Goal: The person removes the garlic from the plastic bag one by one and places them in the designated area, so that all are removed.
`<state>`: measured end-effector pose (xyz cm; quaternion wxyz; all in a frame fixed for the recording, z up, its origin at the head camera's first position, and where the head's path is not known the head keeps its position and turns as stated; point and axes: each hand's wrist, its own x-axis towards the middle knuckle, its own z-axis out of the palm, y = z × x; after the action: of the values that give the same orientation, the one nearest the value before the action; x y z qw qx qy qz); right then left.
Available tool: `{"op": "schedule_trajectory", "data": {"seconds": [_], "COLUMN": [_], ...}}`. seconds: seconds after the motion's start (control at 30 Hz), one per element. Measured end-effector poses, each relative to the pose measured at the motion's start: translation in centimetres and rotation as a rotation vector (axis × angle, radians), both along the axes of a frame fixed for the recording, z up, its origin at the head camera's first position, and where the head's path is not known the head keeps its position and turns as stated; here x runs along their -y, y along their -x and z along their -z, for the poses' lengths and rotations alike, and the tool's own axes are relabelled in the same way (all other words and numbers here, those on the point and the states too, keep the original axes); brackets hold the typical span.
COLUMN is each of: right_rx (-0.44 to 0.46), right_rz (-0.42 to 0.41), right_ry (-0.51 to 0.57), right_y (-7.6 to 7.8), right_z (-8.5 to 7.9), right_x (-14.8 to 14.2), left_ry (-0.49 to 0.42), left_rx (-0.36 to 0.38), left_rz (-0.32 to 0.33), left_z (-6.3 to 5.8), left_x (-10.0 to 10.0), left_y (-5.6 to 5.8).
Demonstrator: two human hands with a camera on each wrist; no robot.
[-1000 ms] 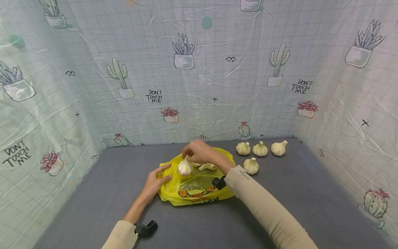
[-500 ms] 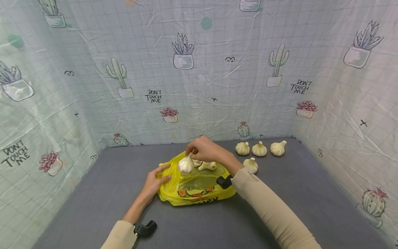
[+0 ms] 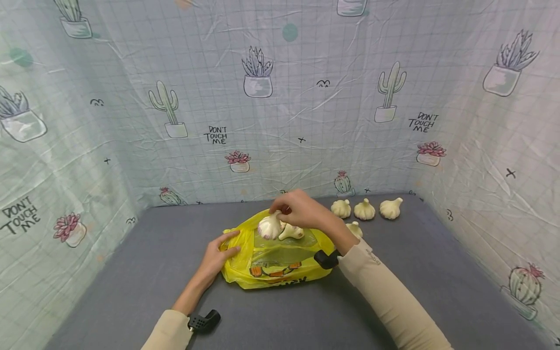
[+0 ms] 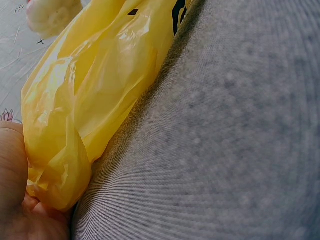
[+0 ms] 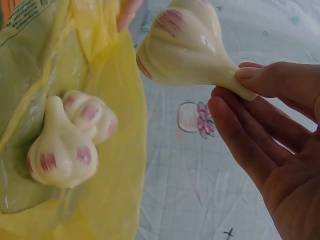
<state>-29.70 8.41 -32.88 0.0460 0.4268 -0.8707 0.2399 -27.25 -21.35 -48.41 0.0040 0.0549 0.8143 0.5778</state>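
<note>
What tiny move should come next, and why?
Maybe the right hand should carry the cream, purple-streaked glossy garlic bulb to the flat grey table: the bulb is pinched by its stem, apart from the yellow crinkled plastic bag, and four cream garlic bulbs already sit there.

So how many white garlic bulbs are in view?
7 bulbs: one in the right hand, two in or on the yellow plastic bag, four on the grey table; more may be hidden.

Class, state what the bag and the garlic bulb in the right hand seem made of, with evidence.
Bag: thin, glossy yellow plastic film, judging by its creases and highlights. Garlic bulb: probably moulded plastic, smooth and slightly shiny, with painted-looking purple streaks; ceramic is possible.
</note>
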Motion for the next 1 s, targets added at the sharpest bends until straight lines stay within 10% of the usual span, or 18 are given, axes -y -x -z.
{"op": "schedule_trajectory", "data": {"seconds": [1.0], "right_rx": [-0.04], "right_rz": [0.091], "right_ry": [0.152], "right_y": [-3.8], "right_z": [1.0], "right_x": [-6.3], "left_ry": [-0.014], "left_rx": [-0.02], "left_rz": [0.013], "left_z": [0.2], "left_x": [0.1], "left_y": [0.1]}}
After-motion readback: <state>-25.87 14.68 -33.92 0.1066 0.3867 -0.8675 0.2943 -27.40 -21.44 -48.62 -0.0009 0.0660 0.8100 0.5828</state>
